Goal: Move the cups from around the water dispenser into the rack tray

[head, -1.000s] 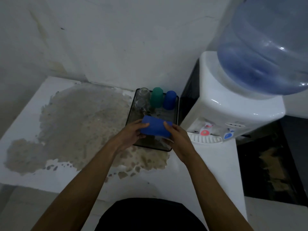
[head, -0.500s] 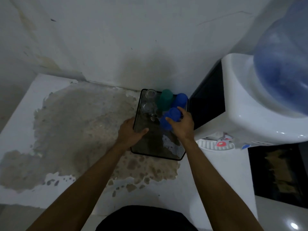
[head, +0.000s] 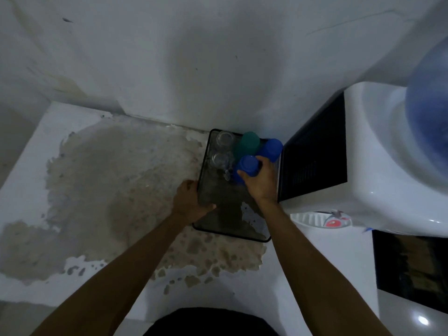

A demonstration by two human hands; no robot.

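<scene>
Cups going into the rack tray [head: 206,180].
My right hand [head: 260,183] grips the blue cup [head: 247,166]; I should seat it level before releasing, while my left hand [head: 190,202] clasps the tray's edge.

We see a dim, bluish picture. A soft shadow darkens the wall [head: 206,69] at upper centre, and 1 small glare spot shines on the floor [head: 423,320] at lower right. The water bottle [head: 429,122] at the right edge is smeared by blur. Straight edges bow toward the corners — wide-angle distortion — and the clear glasses [head: 223,151] read grainy, soft.
</scene>
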